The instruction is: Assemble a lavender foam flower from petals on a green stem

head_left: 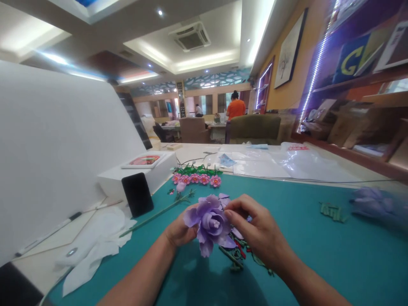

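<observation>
The right hand [255,221] has its thumb and forefinger pinched together on a petal at the right side of a purple flower [213,225]. The left hand [181,231] curls closed around that flower from behind and below, most of its fingers hidden. The flower is held up over the middle of a green mat [302,250], facing the person. Under the right hand lie loose green and red pieces [236,265]. Leftward, a green stem [156,218] slants across the mat, its lower end by white tissue [98,238] at the left edge. Along the far edge, left of centre, sits a row of pink flowers [194,179]. Toward the right edge are short green pieces [332,211] and blurred purple petals [372,202]. Beyond the far edge, clear plastic bags [306,160] lie on a white table [200,154].
</observation>
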Motion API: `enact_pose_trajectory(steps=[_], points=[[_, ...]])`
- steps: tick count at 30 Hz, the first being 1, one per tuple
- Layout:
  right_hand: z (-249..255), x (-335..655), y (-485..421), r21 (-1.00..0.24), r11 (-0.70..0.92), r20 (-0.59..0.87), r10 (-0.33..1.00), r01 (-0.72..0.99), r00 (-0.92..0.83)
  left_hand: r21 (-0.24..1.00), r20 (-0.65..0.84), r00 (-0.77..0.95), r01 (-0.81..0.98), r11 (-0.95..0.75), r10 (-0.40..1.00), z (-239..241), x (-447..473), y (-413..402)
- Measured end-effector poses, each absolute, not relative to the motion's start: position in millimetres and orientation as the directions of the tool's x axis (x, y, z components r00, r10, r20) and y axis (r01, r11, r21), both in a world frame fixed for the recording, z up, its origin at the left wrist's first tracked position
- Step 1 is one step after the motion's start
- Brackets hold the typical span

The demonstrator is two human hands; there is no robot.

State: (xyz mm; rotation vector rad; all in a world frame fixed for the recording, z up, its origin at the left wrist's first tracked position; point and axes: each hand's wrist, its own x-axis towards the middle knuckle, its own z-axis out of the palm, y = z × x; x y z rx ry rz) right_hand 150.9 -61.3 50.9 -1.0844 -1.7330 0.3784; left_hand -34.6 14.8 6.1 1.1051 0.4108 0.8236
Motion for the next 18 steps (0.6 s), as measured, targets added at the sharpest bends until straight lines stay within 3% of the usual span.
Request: enact_pose_trajectory(steps=[18], points=[[51.1, 153.2, -57.9, -0.851, 0.389, 0.401, 0.915, 0.352, -0.042, 0.906, 0.097, 0.685, -0.360, 0.220, 0.722, 12.3, -31.7, 11.5]])
